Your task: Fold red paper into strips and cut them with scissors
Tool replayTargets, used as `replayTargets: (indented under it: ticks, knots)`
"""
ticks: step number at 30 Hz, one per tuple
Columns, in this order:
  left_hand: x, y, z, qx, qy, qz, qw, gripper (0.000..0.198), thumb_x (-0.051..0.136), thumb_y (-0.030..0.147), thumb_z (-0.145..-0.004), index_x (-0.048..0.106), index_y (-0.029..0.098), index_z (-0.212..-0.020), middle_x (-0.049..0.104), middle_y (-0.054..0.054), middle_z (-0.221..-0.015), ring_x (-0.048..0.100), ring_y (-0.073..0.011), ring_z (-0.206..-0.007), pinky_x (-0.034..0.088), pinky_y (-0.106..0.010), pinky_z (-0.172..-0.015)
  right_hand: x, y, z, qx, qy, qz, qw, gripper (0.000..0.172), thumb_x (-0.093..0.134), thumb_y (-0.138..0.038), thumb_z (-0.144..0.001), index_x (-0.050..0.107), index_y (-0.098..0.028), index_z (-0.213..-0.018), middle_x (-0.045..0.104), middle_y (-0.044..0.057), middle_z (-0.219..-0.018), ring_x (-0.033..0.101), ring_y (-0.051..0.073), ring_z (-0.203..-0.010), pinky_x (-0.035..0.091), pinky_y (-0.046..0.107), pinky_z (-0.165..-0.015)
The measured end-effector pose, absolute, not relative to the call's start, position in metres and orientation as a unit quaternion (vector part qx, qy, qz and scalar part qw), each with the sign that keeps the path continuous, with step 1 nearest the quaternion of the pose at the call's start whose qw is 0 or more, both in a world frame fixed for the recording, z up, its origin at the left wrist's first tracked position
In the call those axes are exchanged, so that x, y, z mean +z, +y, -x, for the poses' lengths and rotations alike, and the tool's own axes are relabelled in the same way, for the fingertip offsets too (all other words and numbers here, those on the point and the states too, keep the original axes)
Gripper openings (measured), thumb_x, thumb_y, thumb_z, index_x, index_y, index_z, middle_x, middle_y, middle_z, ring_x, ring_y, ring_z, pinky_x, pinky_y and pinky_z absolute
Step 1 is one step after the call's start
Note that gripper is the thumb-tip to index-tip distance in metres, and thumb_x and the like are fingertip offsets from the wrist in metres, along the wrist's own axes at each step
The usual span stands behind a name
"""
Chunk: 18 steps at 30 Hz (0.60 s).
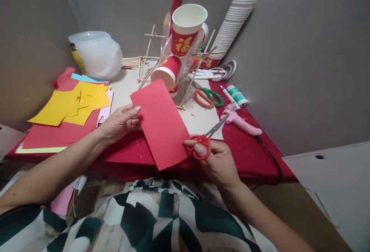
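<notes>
A rectangular sheet of red paper (162, 125) is pinched at its left edge by my left hand (123, 123), thumb on top. My right hand (218, 163) grips red-handled scissors (212, 130), with the thumb at one handle loop and the blades pointing up to the right, away from the paper. The blades look closed together. The paper's lower right corner lies close to the right fingers; whether they touch it I cannot tell. Behind the paper stands a model of red and white paper cups (185, 44) with clear plastic and thin wooden sticks (199, 69).
Yellow paper pieces (83, 101) lie on red sheets (58, 136) at the left. A white plastic container (95, 53) stands behind them. Orange and green scissors (211, 97), a pink glue gun (243, 124) with its cord, and a tall leaning cup stack (235, 24) are at the right.
</notes>
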<state>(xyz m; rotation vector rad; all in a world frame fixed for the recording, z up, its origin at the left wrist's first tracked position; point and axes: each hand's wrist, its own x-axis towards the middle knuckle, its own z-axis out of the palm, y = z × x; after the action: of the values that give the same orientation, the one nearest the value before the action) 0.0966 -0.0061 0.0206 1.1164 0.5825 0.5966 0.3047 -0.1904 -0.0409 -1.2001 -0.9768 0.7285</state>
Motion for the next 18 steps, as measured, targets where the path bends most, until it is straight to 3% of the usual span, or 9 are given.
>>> replayTargets:
  ticks: [2,7,11,14,18]
  knots:
    - [0.019,-0.012,-0.1,0.271,0.278,-0.489,0.781,0.029,0.088,0.035,-0.075,0.073,0.016,-0.09,0.078,-0.005,-0.085,0.073,-0.0153,-0.074,0.059,-0.025,-0.073,-0.038,-0.191,-0.302,0.311,-0.458,0.526,0.646,0.013,0.08,-0.043,-0.083,0.085,-0.035,-0.092,0.083,0.004,-0.089,0.077,0.02,-0.088,0.062,0.033,-0.081]
    - [0.019,-0.013,-0.104,0.309,0.28,-0.465,0.781,0.026,0.085,0.027,-0.078,0.075,0.017,-0.1,0.08,-0.007,-0.096,0.076,-0.0221,-0.086,0.062,-0.035,-0.085,-0.03,-0.193,-0.301,0.286,-0.495,0.533,0.624,0.011,0.082,-0.04,-0.081,0.086,-0.032,-0.088,0.082,0.006,-0.082,0.077,0.023,-0.083,0.064,0.038,-0.079]
    - [0.019,0.0,-0.102,0.34,0.293,-0.462,0.765,0.017,0.08,0.026,-0.083,0.074,0.018,-0.097,0.08,-0.005,-0.094,0.076,-0.0196,-0.081,0.064,-0.03,-0.075,-0.034,-0.195,-0.306,0.3,-0.447,0.522,0.661,0.015,0.081,-0.042,-0.083,0.086,-0.029,-0.091,0.083,0.006,-0.087,0.078,0.023,-0.085,0.065,0.038,-0.081]
    - [0.022,0.007,-0.1,0.34,0.303,-0.444,0.772,0.01,0.075,0.024,-0.087,0.073,0.019,-0.095,0.08,-0.003,-0.09,0.075,-0.0172,-0.074,0.062,-0.026,-0.063,-0.04,-0.198,-0.31,0.347,-0.408,0.497,0.683,0.017,0.078,-0.042,-0.087,0.085,-0.029,-0.097,0.083,0.006,-0.094,0.079,0.021,-0.08,0.066,0.033,-0.074]
    - [0.025,0.009,-0.099,0.348,0.309,-0.438,0.769,0.01,0.07,0.025,-0.091,0.073,0.019,-0.099,0.08,-0.004,-0.093,0.076,-0.0202,-0.086,0.063,-0.028,-0.068,-0.042,-0.2,-0.308,0.392,-0.387,0.487,0.677,0.021,0.079,-0.044,-0.086,0.085,-0.026,-0.095,0.083,0.007,-0.095,0.079,0.02,-0.073,0.067,0.031,-0.065]
